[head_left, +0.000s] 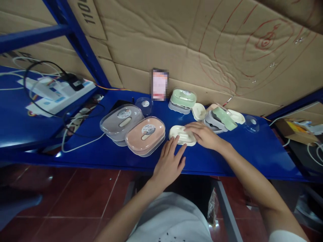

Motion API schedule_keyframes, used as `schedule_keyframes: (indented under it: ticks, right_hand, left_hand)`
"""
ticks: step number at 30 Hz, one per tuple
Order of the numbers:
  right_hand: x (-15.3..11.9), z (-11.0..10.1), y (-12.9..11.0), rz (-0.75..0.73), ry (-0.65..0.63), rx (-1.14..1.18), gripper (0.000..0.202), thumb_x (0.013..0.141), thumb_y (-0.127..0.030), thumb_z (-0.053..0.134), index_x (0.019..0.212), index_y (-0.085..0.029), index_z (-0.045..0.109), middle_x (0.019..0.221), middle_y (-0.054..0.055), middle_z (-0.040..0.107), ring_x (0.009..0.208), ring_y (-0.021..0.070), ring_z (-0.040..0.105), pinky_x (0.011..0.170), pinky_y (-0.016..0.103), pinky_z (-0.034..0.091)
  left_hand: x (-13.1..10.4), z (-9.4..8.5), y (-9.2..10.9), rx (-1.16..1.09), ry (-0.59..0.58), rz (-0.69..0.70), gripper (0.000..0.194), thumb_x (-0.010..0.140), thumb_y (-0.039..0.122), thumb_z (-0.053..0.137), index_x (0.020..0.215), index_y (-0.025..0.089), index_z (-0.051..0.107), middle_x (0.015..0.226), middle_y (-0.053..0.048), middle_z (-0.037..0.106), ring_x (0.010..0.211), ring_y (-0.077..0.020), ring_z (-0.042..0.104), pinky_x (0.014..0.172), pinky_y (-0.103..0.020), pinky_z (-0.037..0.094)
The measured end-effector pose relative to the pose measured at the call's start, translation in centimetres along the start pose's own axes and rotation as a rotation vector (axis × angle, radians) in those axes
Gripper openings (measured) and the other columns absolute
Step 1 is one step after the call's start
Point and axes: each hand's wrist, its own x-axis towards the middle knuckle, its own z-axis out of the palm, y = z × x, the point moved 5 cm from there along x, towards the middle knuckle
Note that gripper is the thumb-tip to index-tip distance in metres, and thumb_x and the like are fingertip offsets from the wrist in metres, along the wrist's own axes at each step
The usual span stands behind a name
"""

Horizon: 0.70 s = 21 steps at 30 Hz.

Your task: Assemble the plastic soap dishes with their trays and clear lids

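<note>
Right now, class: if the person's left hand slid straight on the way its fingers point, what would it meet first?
The left hand points up-right at the cream oval plastic tray; its fingertips seem almost against the tray's near edge, so that comes first.

Power strip (59, 92) with cables far left; cardboard (202, 43) behind shelf.

Cream oval soap-dish tray (182, 135), flat on blue shelf (227, 158), w/ pink-lidded box (145, 135) just left.
</note>
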Motion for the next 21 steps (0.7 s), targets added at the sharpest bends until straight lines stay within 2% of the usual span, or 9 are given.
schedule_keyframes:
  ticks: [2,5,8,11,13,15,18,21]
  right_hand:
    - [2.7,0.0,-0.1,-0.036,0.027,0.021,0.059,0.091,0.000,0.043,0.140,-0.022,0.069,0.144,0.011,0.072,0.138,0.0264,0.065,0.115,0.052,0.053]
    - [8.4,1.5,0.0,-0.099,0.023,0.035,0.066,0.089,0.003,0.039,0.145,-0.017,0.066,0.150,0.011,0.068,0.143,0.0240,0.061,0.122,0.049,0.049]
    - [13.7,3.9,0.6,-0.073,-0.029,-0.003,0.071,0.087,0.005,0.041,0.152,-0.017,0.061,0.157,0.013,0.063,0.146,0.0263,0.059,0.123,0.053,0.047]
    - [16.8,5.5,1.2,-0.029,-0.075,-0.083,0.082,0.086,0.006,0.043,0.162,-0.022,0.050,0.171,0.011,0.047,0.153,0.0307,0.050,0.121,0.059,0.047]
    - [17.7,6.1,1.3,-0.029,-0.122,-0.158,0.088,0.086,0.008,0.044,0.166,-0.028,0.044,0.178,0.007,0.034,0.157,0.0324,0.044,0.120,0.058,0.046]
    - [17.8,6.4,1.5,-0.032,-0.176,-0.218,0.090,0.086,0.008,0.046,0.167,-0.030,0.042,0.179,0.005,0.030,0.156,0.0331,0.046,0.118,0.055,0.048]
    - [17.1,5.9,1.9,-0.019,-0.188,-0.248,0.082,0.090,0.005,0.046,0.165,-0.028,0.046,0.176,0.008,0.039,0.149,0.0318,0.053,0.117,0.053,0.048]
    - [15.3,4.7,2.2,0.019,-0.145,-0.251,0.064,0.096,0.002,0.043,0.154,-0.021,0.057,0.167,0.012,0.052,0.141,0.0295,0.060,0.117,0.050,0.047]
  left_hand:
    - [0.0,0.2,0.0,0.018,-0.030,0.017,0.046,0.104,0.022,0.060,0.150,0.023,0.058,0.165,-0.017,0.051,0.157,-0.0373,0.046,0.126,-0.063,0.043]
    - [0.0,0.3,0.0,0.026,-0.063,0.036,0.038,0.104,0.025,0.060,0.142,0.019,0.062,0.158,-0.017,0.058,0.152,-0.0357,0.052,0.123,-0.060,0.046]
    - [0.0,0.1,0.0,0.021,-0.076,0.036,0.036,0.104,0.025,0.061,0.140,0.018,0.063,0.155,-0.017,0.059,0.150,-0.0354,0.052,0.120,-0.057,0.049]
    - [0.0,-0.1,0.1,-0.013,-0.095,0.051,0.035,0.105,0.025,0.060,0.139,0.019,0.063,0.151,-0.016,0.062,0.147,-0.0335,0.054,0.118,-0.054,0.051]
    - [0.0,-0.1,0.2,-0.029,-0.109,0.060,0.035,0.105,0.025,0.059,0.139,0.020,0.063,0.149,-0.016,0.062,0.146,-0.0329,0.055,0.117,-0.054,0.051]
    - [0.0,-0.2,0.2,-0.035,-0.117,0.056,0.036,0.105,0.024,0.059,0.140,0.020,0.062,0.149,-0.015,0.062,0.145,-0.0331,0.055,0.117,-0.054,0.051]
    - [0.0,-0.1,0.2,-0.048,-0.111,0.052,0.037,0.105,0.024,0.059,0.142,0.020,0.060,0.148,-0.015,0.063,0.145,-0.0329,0.055,0.117,-0.053,0.051]
    - [0.0,0.0,0.1,-0.043,-0.083,0.058,0.037,0.105,0.024,0.059,0.142,0.019,0.060,0.147,-0.015,0.063,0.143,-0.0326,0.056,0.116,-0.052,0.052]
